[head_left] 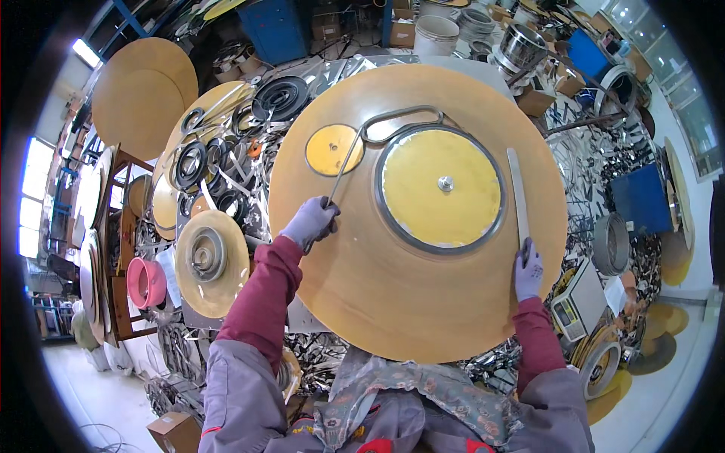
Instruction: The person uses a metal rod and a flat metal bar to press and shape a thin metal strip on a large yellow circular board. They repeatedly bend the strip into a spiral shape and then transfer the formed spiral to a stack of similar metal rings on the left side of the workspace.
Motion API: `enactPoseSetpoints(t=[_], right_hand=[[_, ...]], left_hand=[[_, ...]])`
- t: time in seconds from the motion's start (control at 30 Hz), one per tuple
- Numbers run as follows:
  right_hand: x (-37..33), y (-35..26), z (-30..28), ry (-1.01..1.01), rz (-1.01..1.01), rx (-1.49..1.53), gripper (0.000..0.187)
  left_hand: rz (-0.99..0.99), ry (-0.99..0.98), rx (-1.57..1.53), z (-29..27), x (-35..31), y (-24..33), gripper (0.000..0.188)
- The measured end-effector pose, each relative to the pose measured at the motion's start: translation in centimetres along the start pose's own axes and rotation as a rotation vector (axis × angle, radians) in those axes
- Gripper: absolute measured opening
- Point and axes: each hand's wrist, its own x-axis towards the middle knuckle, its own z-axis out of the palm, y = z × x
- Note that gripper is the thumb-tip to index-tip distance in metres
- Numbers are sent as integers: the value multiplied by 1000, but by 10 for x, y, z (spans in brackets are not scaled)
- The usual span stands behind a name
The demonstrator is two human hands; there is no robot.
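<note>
A large tan round board lies before me, with a yellow disc on it. A dark ring surrounds the disc, and a metal bolt stands at its centre. My gloved left hand is closed on the end of a thin dark grey strip. That strip runs up past a small yellow disc to a long bent loop beside the ring. At the board's right side, my gloved right hand grips the lower end of a flat grey metal strip.
Left of the board are black rings, loose strips and a smaller tan disc with grey rings. A pink basin is farther left. Metal scraps crowd the right, near a digital scale and a blue box.
</note>
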Motion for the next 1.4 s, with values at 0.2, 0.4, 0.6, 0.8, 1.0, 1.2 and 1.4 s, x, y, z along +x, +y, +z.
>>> enactPoseSetpoints(t=[0.2, 0.4, 0.6, 0.8, 1.0, 1.2, 1.4], right_hand=[[76, 31, 9, 14, -139, -126, 45], [150, 17, 12, -39, -126, -265, 46], [107, 20, 16, 6, -309, -349, 42], [32, -114, -16, -125, -565, 161, 38], [-76, -245, 2, -544, -861, 158, 65], [-106, -238, -3, -677, -975, 26, 70], [-92, -224, -19, -781, -1062, -20, 74]], left_hand=[[-76, 130, -5, -16, 21, 13, 23], [-93, 252, 118, -35, 18, -9, 23], [-153, 254, -80, -40, -15, -37, 22], [25, 409, -103, -22, -72, -69, 14], [507, 616, 160, 21, -86, -79, 24], [496, 610, 94, 76, -63, -71, 45], [368, 491, 106, 86, -83, -85, 39]])
